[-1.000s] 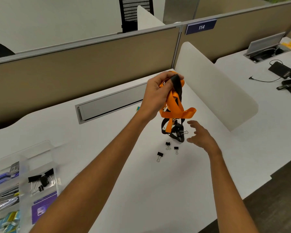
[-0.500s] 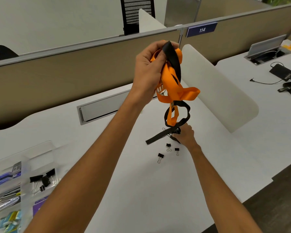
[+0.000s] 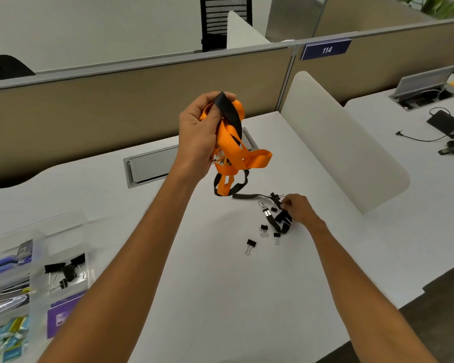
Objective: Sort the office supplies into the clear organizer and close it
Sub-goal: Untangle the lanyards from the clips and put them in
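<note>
Grips lanyard bundle (image 3: 231,145) with left hand (image 3: 198,134), raised above desk (image 3: 220,297), fingers curled round orange and black loops. Pinches trailing black strap (image 3: 249,196) with right hand (image 3: 298,208) down at desk level, among loose binder clips (image 3: 264,229). Treat as light, limp and likely to tangle: take hold at the gathered loops or the metal hook (image 3: 264,209) end, never mid-strap. Hangs down from the fist, then runs rightward along the desk. Note clear organizer (image 3: 37,247) at lower left, well apart.

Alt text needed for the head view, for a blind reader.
A left hand grips a raised bundle of orange and black lanyards, while the right hand holds a black strap among binder clips on a white desk.
</note>
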A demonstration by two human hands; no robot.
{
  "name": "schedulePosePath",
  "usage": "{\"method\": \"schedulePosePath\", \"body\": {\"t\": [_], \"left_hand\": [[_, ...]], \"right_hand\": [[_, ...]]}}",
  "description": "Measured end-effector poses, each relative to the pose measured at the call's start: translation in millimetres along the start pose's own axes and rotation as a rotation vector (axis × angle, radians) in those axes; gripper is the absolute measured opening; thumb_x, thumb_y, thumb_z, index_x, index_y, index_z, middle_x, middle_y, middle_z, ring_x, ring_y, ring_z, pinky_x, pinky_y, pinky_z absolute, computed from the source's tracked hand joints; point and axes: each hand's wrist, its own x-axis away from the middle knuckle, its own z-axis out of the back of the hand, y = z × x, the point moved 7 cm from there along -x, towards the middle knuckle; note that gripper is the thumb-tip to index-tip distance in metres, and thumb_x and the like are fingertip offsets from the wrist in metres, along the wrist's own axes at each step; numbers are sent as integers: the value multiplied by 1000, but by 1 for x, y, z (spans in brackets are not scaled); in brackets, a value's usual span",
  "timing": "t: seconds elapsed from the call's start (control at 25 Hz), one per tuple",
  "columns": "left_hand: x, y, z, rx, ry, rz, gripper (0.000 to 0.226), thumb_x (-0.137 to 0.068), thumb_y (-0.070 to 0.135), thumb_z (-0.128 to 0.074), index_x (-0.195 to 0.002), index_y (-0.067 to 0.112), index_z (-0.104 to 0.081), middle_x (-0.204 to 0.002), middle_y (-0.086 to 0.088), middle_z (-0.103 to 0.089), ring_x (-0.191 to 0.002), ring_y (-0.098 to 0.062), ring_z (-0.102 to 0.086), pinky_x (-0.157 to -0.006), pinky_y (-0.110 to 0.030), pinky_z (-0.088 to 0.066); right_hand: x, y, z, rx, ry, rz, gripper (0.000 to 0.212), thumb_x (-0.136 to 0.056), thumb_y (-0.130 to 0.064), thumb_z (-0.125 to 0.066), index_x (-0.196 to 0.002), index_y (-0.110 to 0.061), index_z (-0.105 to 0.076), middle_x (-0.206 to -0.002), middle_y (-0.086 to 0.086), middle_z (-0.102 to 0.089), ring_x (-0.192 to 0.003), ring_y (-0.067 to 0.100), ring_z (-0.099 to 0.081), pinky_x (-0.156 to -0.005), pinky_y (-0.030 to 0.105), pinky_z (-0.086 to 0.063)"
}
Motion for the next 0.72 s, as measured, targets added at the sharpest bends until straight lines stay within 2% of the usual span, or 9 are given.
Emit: {"method": "schedulePosePath", "body": {"t": [0.08,0.16,0.32,0.4,0.52,0.64,0.72], "left_hand": [[4,-7,12,-19,41,31,19,-100,20,-49,-101,19,-68,-98,-1,-68,-88,-17,-67,-72,-30,-58],[7,-13,22,-35,76,54,18,-100,21,-49,-102,21,-67,-100,-1,-68,-89,-18,-67,-74,-30,-59],[13,-17,38,-57,119,62,18,-100,23,-49,-100,25,-67,-99,-1,-68,-89,-18,-67,-74,-30,-59],[15,-18,43,-64,136,58,18,-100,23,-49,-100,25,-66,-99,0,-67,-89,-18,-67,-75,-30,-59],[17,-18,50,-97,156,30,18,-100,23,-48,-101,26,-66,-98,2,-67,-89,-16,-67,-76,-30,-59],[17,-15,54,-143,168,2,19,-100,24,-48,-102,28,-66,-100,2,-67,-95,-20,-66,-77,-30,-59],[19,-11,54,-159,158,-19,19,-100,24,-49,-99,31,-66,-100,4,-68,-97,-20,-66,-77,-29,-59]], "right_hand": [[3,2,6,-37,25,7,13,-94,-13,-60,-96,-2,-66,-87,5,-61,-81,22,-57,-60,22,-39],[10,2,15,-83,64,27,13,-96,-16,-57,-96,-4,-63,-86,5,-61,-77,20,-56,-59,18,-40],[27,-6,32,-254,119,64,9,-97,-16,-55,-90,-11,-58,-85,6,-70,-80,20,-67,-71,31,-55],[36,-13,42,-343,132,102,8,-98,-14,-53,-94,-9,-57,-89,9,-72,-84,17,-70,-74,32,-58],[50,-32,60,-393,158,172,7,-100,-14,-51,-98,-8,-55,-90,10,-73,-85,17,-72,-66,25,-57],[65,-53,80,-423,194,235,7,-100,-17,-50,-100,-11,-54,-86,6,-74,-77,8,-70,-63,20,-55],[75,-68,91,-481,204,277,8,-101,-17,-50,-101,-11,-55,-85,7,-75,-76,10,-71,-64,25,-58]]}}
